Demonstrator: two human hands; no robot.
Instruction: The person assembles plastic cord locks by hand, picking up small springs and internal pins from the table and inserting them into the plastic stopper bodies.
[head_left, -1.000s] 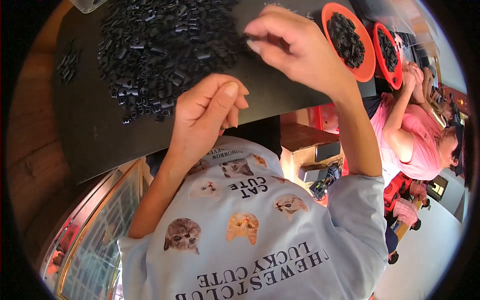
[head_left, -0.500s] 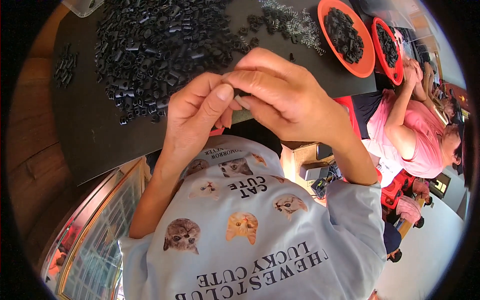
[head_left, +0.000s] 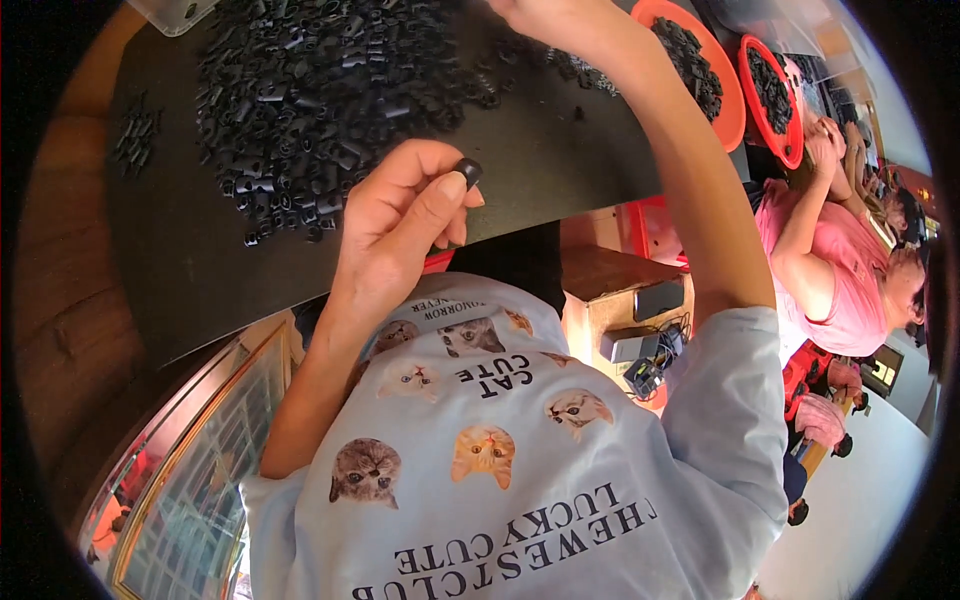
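Observation:
My left hand (head_left: pixel 395 210) is closed at the table's near edge, pinching a small black plastic tube-like part (head_left: pixel 468 173) between thumb and fingers. At the top of the picture, my right hand (head_left: pixel 555 20) reaches out over the far side of the table; its fingertips are cut off by the frame edge. A large heap of black plastic parts (head_left: pixel 300 120) spreads beyond my left hand. Small metal springs (head_left: pixel 590 75) lie near my right wrist, partly covered by the forearm.
On the dark table (head_left: pixel 190 270) sits a small cluster of black pieces (head_left: pixel 138 140) at left. An orange bowl (head_left: pixel 733 115) and a red bowl (head_left: pixel 793 150) hold black parts at right. A person in pink (head_left: pixel 810 240) sits beyond them. A clear container (head_left: pixel 165 15) stands far left.
My right hand has left my left hand and moved up and away to the far side of the table. The left hand stays put, and the black part in it now shows.

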